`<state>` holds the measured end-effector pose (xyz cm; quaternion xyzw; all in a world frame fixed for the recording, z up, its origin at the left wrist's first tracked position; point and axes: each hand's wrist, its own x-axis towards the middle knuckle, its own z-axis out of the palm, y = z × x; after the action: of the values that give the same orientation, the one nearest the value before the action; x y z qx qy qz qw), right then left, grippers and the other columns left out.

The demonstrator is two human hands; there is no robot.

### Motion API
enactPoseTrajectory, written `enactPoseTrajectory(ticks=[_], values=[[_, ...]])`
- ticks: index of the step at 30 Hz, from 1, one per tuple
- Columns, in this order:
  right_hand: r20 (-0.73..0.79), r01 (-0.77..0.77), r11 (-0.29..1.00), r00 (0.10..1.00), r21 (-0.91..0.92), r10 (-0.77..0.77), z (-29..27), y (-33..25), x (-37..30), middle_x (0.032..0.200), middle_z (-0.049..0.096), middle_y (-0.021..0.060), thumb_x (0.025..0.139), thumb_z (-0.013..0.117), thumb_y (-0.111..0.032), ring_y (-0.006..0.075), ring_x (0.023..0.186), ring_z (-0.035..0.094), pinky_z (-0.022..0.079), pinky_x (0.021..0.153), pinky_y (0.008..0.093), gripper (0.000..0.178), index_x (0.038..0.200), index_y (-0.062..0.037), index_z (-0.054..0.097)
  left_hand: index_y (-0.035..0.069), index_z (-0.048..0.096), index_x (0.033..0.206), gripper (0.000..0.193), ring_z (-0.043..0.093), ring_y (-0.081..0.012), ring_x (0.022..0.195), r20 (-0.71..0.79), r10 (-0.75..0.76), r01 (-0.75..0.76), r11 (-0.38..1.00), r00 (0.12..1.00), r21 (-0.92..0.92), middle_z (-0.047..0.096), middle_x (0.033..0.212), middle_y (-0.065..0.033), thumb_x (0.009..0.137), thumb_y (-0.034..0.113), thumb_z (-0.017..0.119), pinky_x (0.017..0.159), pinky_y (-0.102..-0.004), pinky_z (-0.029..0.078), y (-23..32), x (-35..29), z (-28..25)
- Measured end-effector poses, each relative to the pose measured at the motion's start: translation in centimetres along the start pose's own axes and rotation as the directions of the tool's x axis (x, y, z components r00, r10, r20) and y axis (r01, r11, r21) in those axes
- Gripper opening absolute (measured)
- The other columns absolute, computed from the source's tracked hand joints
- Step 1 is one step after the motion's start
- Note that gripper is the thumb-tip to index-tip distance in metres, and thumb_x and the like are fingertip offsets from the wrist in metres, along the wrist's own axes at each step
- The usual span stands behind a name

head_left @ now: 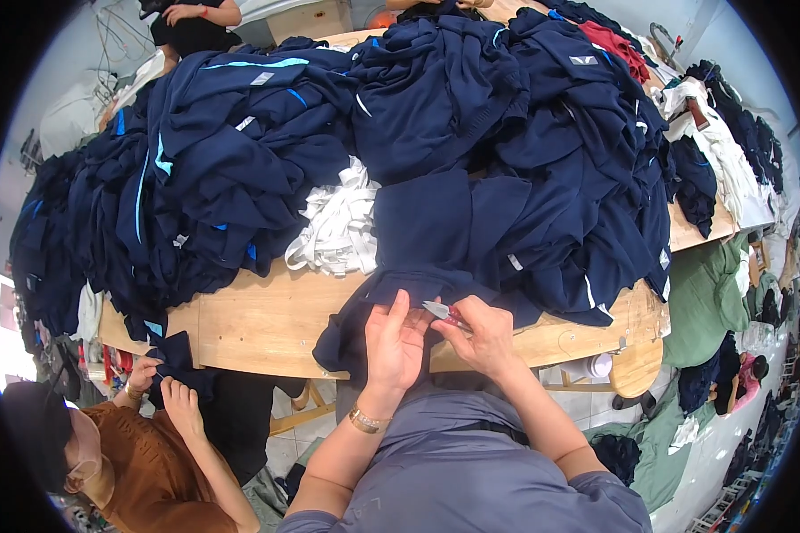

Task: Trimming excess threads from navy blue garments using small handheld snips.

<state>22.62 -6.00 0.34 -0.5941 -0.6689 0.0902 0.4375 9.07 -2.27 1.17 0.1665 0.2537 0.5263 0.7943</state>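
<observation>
Two hands work at a heaped wooden table [258, 329]: left hand [394, 342] pinches navy cloth [418, 240], right hand [484, 336] grips snips [442, 312].

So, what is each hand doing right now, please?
Left hand: shut on the navy garment, pinching its edge.
Right hand: shut on small thread snips.

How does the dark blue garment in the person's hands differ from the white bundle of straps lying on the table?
The dark blue garment is one wide piece of cloth; the white bundle of straps is many narrow bands heaped together. The garment hangs over the edge of the wooden table, pinched by the left hand, while the right hand holds small snips at it; no hand touches the bundle. Both lie beside the big pile of blue clothes.
</observation>
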Motion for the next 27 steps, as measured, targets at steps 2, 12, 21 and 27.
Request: enactPoseTrajectory(ticks=[2, 12, 21, 27], values=[[0.001, 0.009, 1.0, 1.0, -0.006, -0.009, -0.1, -0.1, 0.1, 0.062, 0.049, 0.0047, 0.075, 0.071, -0.033, 0.0216, 0.045, 0.051, 0.038, 0.042, 0.0296, 0.033, 0.068, -0.0069, 0.052, 0.003, 0.053, 0.098, 0.014, 0.061, -0.0182, 0.089, -0.009, 0.019, -0.018, 1.0, 1.0, 0.024, 0.061, 0.094, -0.0086, 0.094, 0.015, 0.049, 0.092, -0.0368, 0.048, 0.0, -0.1, 0.2], [-0.011, -0.063, 0.997, 0.998, 0.039, 0.064, -0.3, 0.1, 0.5, 0.061, 0.05, 0.0061, 0.078, 0.068, -0.03, 0.0229, 0.047, 0.051, 0.038, 0.043, 0.0296, 0.03, 0.07, -0.0059, 0.052, 0.005, 0.053, 0.102, 0.014, 0.06, -0.019, 0.094, -0.03, 0.039, -0.038, 0.998, 0.999, 0.045, 0.061, 0.097, -0.0086, 0.095, 0.015, 0.047, 0.088, -0.0381, 0.05, -0.1, -0.2, 0.3], [-0.049, -0.198, 0.964, 0.977, 0.176, 0.21, -0.1, 0.0, 0.9, 0.066, 0.056, 0.0054, 0.078, 0.07, -0.018, 0.0143, 0.054, 0.053, 0.04, 0.047, 0.0251, 0.022, 0.078, -0.0022, 0.054, 0.007, 0.056, 0.102, 0.016, 0.06, -0.0169, 0.096, 0.014, -0.044, 0.045, 0.996, 0.999, -0.079, 0.062, 0.101, -0.0059, 0.095, 0.017, 0.046, 0.088, -0.0386, 0.049, 0.4, -0.2, 0.9], [-0.156, -0.153, 0.915, 0.962, 0.373, 0.225, 0.8, -0.5, 1.1, 0.07, 0.058, 0.0008, 0.077, 0.069, -0.005, 0.0049, 0.06, 0.052, 0.042, 0.051, 0.0199, 0.017, 0.09, 0.0001, 0.059, 0.007, 0.062, 0.093, 0.012, 0.06, -0.0154, 0.094, -0.078, -0.078, 0.075, 0.996, 0.994, -0.048, 0.065, 0.096, -0.0048, 0.092, 0.015, 0.053, 0.089, -0.0342, 0.047, -0.4, -0.1, 1.2]])
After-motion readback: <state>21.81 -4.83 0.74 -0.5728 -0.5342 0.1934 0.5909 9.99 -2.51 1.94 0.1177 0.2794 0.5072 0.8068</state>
